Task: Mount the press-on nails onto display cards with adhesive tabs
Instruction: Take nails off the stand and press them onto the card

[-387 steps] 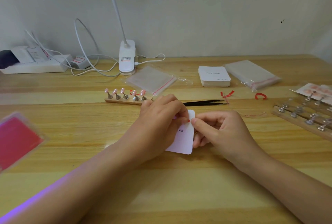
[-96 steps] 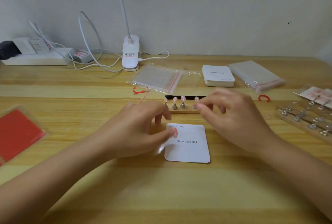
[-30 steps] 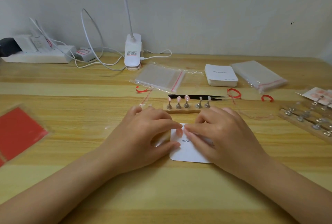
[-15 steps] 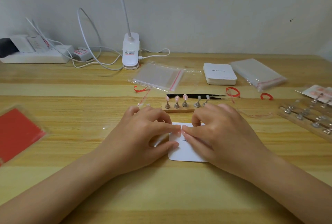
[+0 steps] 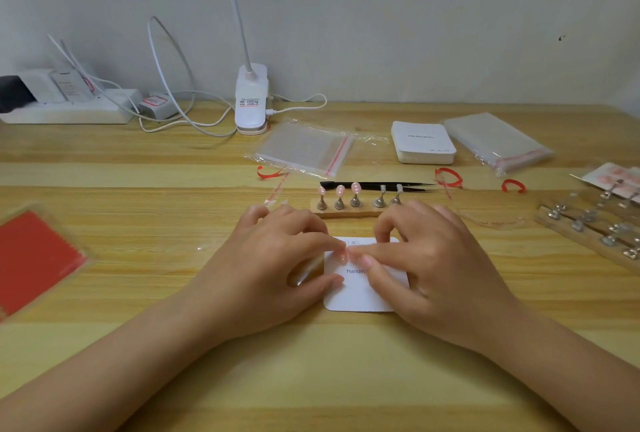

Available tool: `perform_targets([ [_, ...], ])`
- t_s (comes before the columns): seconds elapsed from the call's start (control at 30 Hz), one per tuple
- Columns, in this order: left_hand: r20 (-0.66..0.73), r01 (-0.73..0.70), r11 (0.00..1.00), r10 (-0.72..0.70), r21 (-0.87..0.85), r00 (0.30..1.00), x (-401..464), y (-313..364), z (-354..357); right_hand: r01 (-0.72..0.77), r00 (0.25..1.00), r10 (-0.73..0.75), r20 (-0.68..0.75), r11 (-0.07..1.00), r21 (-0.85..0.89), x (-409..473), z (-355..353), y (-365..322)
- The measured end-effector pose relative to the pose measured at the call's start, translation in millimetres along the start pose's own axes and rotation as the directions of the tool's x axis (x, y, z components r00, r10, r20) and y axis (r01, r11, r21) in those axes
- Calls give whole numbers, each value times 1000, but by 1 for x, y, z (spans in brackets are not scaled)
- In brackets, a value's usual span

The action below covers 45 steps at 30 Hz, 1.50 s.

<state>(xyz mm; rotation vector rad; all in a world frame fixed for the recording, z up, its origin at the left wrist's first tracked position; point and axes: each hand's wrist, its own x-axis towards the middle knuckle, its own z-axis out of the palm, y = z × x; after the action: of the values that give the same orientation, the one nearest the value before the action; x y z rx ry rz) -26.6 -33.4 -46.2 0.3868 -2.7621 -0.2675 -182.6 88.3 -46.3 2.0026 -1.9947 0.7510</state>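
Body in view = 2 forearms + 2 hands only, entering from bottom corners of frame. Left hand (image 5: 277, 258) & right hand (image 5: 426, 258): both bare, no gloves. No sleeves visible; forearms uncovered right to frame edge. Wrists bare, fingers bare too: no watch, band or rings seen. Fingernails short, look natural w/ slight gloss; polish can't be confirmed at this res. No marks or tattoos visible on either arm. Rest of person out of frame.

You worked on a pale wooden table (image 5: 346, 379) with visible grain; the display card (image 5: 360, 296) was matt white paper, the nail stand (image 5: 346, 212) bare wood with shiny metal pegs, the bags (image 5: 304, 147) glossy clear plastic.
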Motion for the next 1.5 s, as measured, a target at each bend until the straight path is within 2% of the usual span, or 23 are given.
perform_targets([
  [0.27,14,16,999,-16,-29,1000,0,-1,-1,-35,999,34,25,999,35,0,6,2],
  [0.43,49,42,996,-39,-73,998,2,-4,-3,-180,983,165,81,952,246,1,7,4],
  [0.6,23,56,990,-53,-128,998,6,-7,-7,-190,976,217,-36,914,358,10,-1,10],
  [0.7,-83,83,971,-104,-226,991,18,-8,-12,-181,976,204,-71,951,250,23,-11,21],
  [0.8,-170,91,976,-125,-195,978,40,-7,-10,-157,986,161,-46,984,86,38,-15,27],
  [1.03,-100,161,915,-212,-371,972,70,-5,5,91,996,-86,30,972,-216,57,-12,26],
  [1.27,-129,190,911,-252,-366,959,73,-10,13,170,985,-171,23,945,-280,59,-10,28],
  [1.5,-123,193,891,-264,-411,957,74,-7,12,154,988,-145,56,961,-229,61,-7,29],
])
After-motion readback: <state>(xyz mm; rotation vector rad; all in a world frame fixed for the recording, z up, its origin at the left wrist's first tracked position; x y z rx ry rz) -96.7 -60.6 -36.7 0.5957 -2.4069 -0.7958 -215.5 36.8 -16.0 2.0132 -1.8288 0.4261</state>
